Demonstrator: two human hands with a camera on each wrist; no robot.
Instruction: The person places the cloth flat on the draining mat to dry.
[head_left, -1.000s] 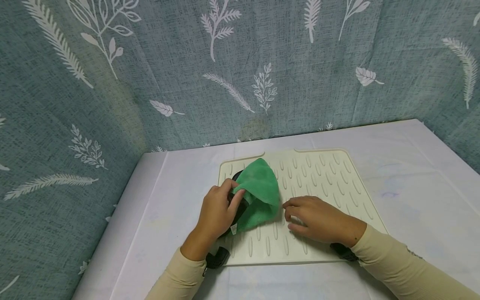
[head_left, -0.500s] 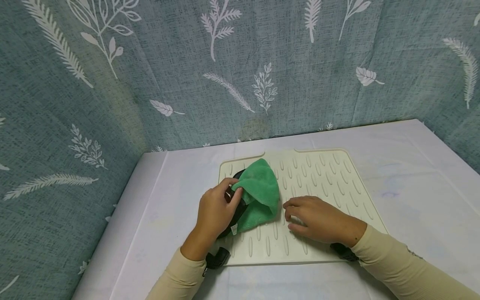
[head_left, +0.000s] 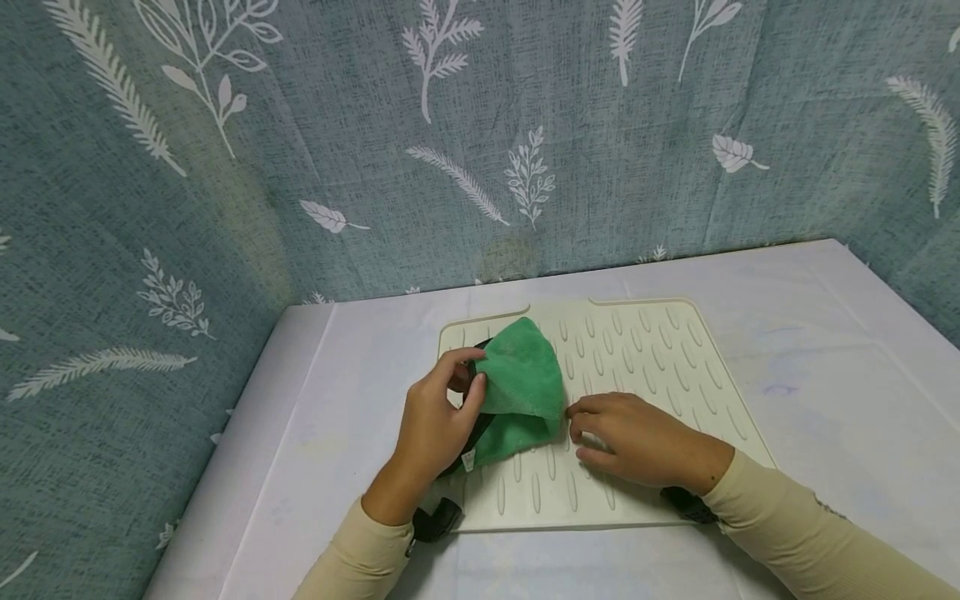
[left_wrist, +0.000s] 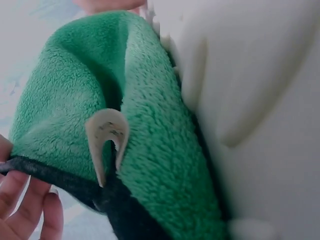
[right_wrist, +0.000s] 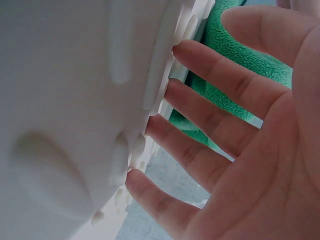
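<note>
A fleecy green cloth (head_left: 521, 375) with dark edging lies partly folded on the left part of a cream ribbed mat (head_left: 543, 492). My left hand (head_left: 431, 421) pinches its edge and holds that layer raised. In the left wrist view, thumb and fingers grip the dark edging (left_wrist: 55, 176), and a looped white label (left_wrist: 107, 127) sticks out between two fleecy layers. My right hand (head_left: 637, 437) rests on the mat just right of the cloth, holding nothing. Its fingertips (right_wrist: 175, 90) touch the mat's surface in the right wrist view, fingers spread and loosely bent.
The mat lies on a table with a white cover (head_left: 810, 367). A blue-green leaf-patterned curtain (head_left: 600, 192) stands behind the table and along the left side. Dark wrist devices (head_left: 437, 521) sit under both wrists, near the mat's front.
My left fingers have shifted along the cloth's edge, and its upper layer now spreads slightly farther right, reaching close to my right fingertips. My right hand has stayed in place.
</note>
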